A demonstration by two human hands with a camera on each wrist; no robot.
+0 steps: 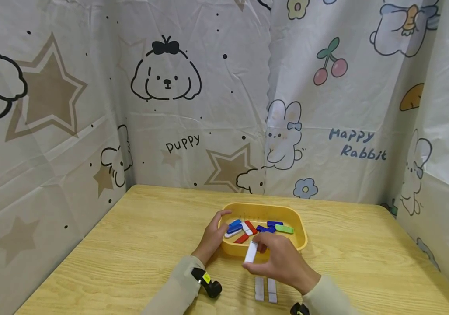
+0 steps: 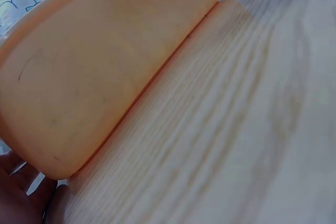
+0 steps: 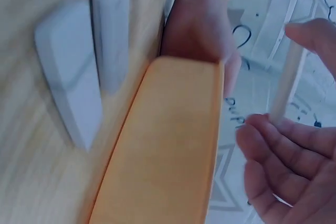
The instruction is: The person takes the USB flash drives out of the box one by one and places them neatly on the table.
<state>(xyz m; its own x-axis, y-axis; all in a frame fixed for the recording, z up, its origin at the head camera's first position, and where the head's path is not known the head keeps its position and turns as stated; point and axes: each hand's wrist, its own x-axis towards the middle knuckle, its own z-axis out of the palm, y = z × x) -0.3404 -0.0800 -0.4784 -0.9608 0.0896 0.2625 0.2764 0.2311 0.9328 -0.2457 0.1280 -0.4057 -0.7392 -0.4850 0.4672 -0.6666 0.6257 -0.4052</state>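
Observation:
My right hand [image 1: 281, 260] pinches a white oblong block [image 1: 251, 252] by its two ends between thumb and fingers. It is held up over the near side of a yellow plastic basket [image 1: 302, 245]; the right wrist view shows the block [image 3: 289, 80] away from the table. My left hand [image 1: 211, 236] grips the basket's left end, its fingers around the outer wall and the thumb at the rim. Inside lie several oblong blocks: blue [image 1: 234, 228], red [image 1: 241, 238], white and green [image 1: 284, 229]. Two white blocks, a left one [image 1: 259, 288] and a right one [image 1: 272, 291], lie side by side before the basket.
The wood-grain table [image 1: 141, 245] meets a printed curtain [image 1: 208, 109] at its back and both sides. Black wrist straps sit at both cuffs, the left strap [image 1: 208, 282] bearing a yellow mark.

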